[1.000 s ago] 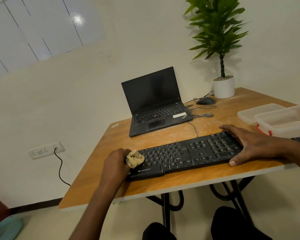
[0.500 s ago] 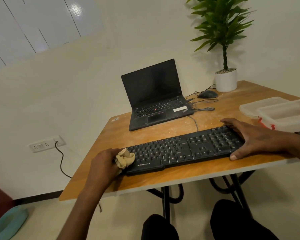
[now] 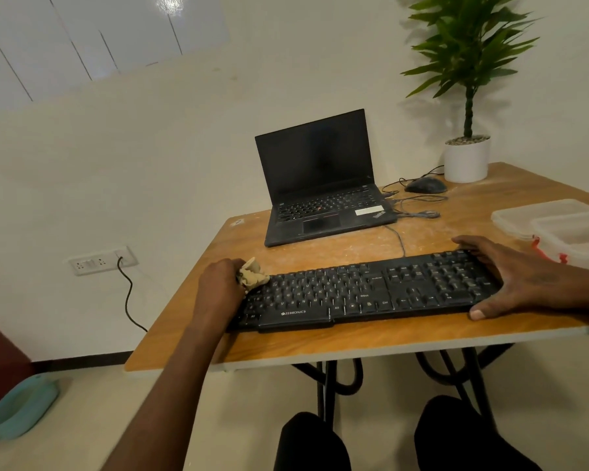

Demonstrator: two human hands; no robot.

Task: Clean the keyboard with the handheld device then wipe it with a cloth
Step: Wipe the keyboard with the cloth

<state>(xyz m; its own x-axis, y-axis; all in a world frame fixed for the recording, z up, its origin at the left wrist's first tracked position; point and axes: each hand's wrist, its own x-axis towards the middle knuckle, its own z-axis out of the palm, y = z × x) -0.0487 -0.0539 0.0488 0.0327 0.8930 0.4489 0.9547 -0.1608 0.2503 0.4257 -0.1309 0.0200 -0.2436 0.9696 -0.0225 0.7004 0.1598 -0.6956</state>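
A black keyboard (image 3: 364,290) lies across the near part of the wooden table (image 3: 320,345). My left hand (image 3: 218,287) grips a crumpled beige cloth (image 3: 252,275) and holds it on the keyboard's far left corner. My right hand (image 3: 514,280) lies over the keyboard's right end, fingers spread across the far edge and thumb on the near edge. No handheld cleaning device shows in this view.
An open black laptop (image 3: 323,192) stands behind the keyboard. A mouse (image 3: 425,185) with cables and a potted plant (image 3: 466,158) sit at the back right. Clear plastic containers (image 3: 565,229) lie right of the keyboard. A wall socket (image 3: 99,261) with a black cord is left.
My left hand has slid the cloth from the keyboard's near left corner up to its far left corner. My right hand has stayed on the right end.
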